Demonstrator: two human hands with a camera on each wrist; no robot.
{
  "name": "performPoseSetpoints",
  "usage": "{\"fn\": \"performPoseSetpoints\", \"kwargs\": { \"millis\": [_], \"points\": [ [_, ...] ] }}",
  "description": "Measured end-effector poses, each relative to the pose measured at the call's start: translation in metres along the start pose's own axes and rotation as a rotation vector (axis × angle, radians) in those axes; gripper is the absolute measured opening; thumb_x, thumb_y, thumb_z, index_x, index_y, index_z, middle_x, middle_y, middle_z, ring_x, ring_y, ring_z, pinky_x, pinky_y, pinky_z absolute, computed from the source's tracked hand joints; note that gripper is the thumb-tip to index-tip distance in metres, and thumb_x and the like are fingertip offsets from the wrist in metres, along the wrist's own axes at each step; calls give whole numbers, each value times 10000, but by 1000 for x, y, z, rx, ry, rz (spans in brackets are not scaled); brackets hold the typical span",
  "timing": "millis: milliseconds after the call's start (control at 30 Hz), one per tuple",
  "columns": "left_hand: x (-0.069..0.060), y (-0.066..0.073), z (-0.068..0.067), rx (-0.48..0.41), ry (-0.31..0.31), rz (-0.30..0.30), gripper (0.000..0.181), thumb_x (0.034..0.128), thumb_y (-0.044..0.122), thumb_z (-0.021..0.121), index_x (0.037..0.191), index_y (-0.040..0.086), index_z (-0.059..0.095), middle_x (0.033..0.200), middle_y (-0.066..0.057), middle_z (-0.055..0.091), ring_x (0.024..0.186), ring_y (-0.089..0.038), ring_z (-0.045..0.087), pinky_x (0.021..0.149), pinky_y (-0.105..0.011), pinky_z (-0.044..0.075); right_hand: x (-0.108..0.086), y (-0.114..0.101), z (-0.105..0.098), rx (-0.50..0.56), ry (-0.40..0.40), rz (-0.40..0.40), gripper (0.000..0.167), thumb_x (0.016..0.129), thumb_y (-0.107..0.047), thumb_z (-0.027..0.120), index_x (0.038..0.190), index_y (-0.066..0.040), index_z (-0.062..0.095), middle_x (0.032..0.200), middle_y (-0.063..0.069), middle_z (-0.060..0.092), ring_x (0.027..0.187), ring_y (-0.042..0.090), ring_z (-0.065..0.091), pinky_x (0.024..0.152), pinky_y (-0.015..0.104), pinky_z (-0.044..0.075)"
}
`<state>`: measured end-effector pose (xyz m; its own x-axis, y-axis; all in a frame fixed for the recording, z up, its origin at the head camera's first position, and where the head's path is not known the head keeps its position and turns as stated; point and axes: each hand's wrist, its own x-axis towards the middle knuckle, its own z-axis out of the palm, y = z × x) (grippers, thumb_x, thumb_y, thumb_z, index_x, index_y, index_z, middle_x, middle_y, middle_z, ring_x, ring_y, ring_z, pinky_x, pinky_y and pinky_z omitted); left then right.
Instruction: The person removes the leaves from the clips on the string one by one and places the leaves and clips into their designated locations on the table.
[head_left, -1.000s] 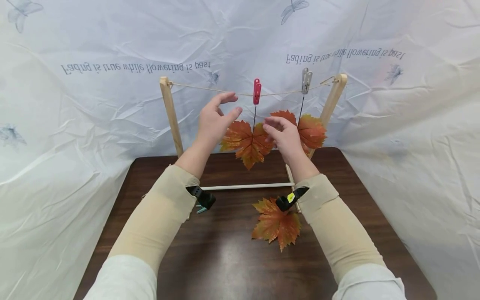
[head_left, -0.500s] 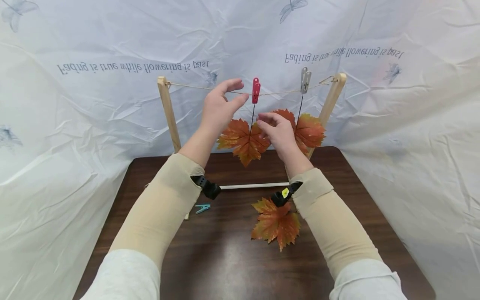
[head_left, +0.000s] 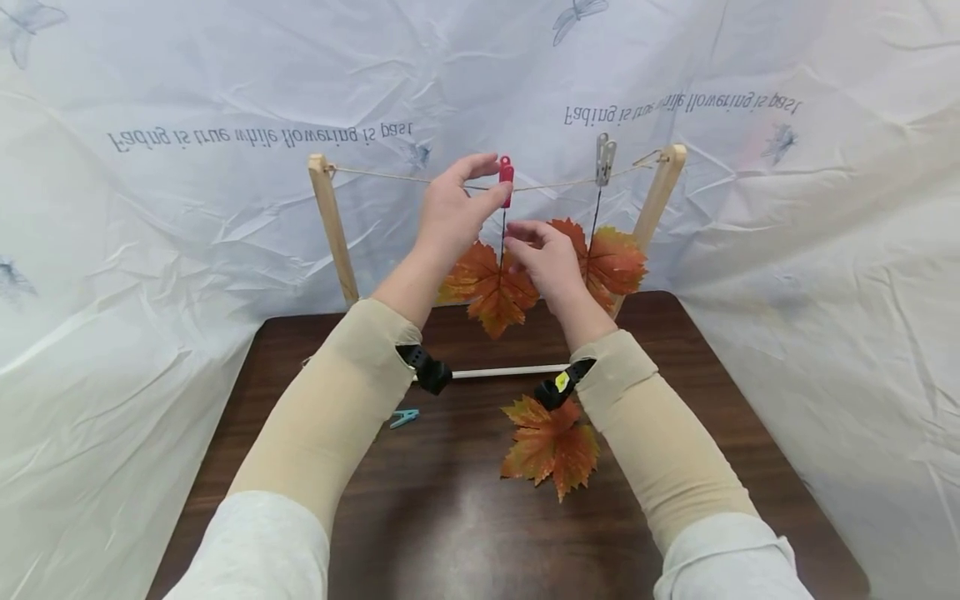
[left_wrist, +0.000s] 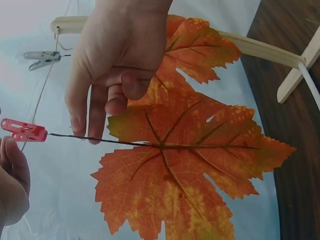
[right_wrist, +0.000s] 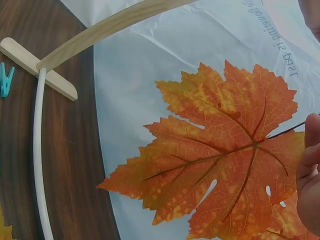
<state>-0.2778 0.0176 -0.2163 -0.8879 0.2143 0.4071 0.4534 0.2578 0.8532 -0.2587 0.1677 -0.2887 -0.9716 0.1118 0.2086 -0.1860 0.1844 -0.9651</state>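
In the head view my left hand (head_left: 448,208) is at a red clothespin (head_left: 506,170) on a string, thumb and a fingertip on either side of it. The left wrist view has this red clothespin (left_wrist: 25,131) biting the dark stem of an orange maple leaf (left_wrist: 175,160), which hangs down. My right hand (head_left: 553,258) is beside that stem, fingertips close to it but apart from each other. A grey clothespin (head_left: 604,160) holds a second maple leaf (head_left: 615,265) farther right. Another maple leaf (head_left: 551,450) lies flat on the table, partly under the right wrist camera.
The string (head_left: 390,176) runs between two wooden posts (head_left: 333,233) of a stand. A white rod (head_left: 510,372) joins its feet low down. A blue clothespin (head_left: 404,417) lies on the dark table (head_left: 450,533), left of the middle. White printed sheeting (head_left: 225,75) hangs behind.
My left hand has moved right and up to the red clothespin. My right hand has shifted left towards the leaf stem. The leaves still hang from their clothespins.
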Motion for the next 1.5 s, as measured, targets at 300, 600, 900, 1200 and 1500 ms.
{"fn": "performPoseSetpoints", "kwargs": {
  "millis": [300, 600, 900, 1200, 1500],
  "points": [
    [5, 11, -2, -66, 3, -148, 500, 861, 339, 679, 1326, 236, 527, 1227, 113, 573, 617, -174, 553, 579, -291, 490, 3, -1, 8, 18, 25, -22, 285, 898, -186, 650, 1157, -71, 622, 1069, 77, 612, 630, 208, 548, 666, 286, 517],
    [10, 20, 3, -176, -85, -259, 486, 882, 274, 663, 1335, 187, 510, 1199, 43, 569, 521, -189, 494, 544, -252, 489, 1, -1, 8, -14, 21, -10, 297, 899, -190, 650, 1158, -50, 618, 1067, 77, 610, 608, 208, 534, 633, 285, 525],
    [10, 18, 5, -183, -104, -232, 387, 905, 261, 633, 1274, 174, 558, 1156, 12, 579, 482, -168, 452, 510, -248, 467, 1, -2, 10, -33, -6, -1, 302, 903, -222, 645, 1154, -55, 628, 1034, 69, 602, 599, 220, 531, 632, 298, 523],
    [8, 22, 4, -134, -128, -204, 324, 929, 244, 596, 1243, 174, 559, 1155, 19, 562, 499, -170, 453, 524, -259, 463, 0, -3, 10, -29, 3, -5, 265, 902, -216, 645, 1117, -61, 635, 1011, 72, 591, 614, 213, 532, 623, 292, 512],
    [12, 24, 3, -109, -114, -169, 240, 941, 209, 578, 1174, 153, 563, 1136, 11, 563, 528, -164, 460, 493, -253, 447, 1, -3, 11, -4, 11, -24, 229, 906, -146, 633, 1104, -33, 622, 1036, 86, 589, 589, 183, 522, 594, 268, 509]
  ]
}}
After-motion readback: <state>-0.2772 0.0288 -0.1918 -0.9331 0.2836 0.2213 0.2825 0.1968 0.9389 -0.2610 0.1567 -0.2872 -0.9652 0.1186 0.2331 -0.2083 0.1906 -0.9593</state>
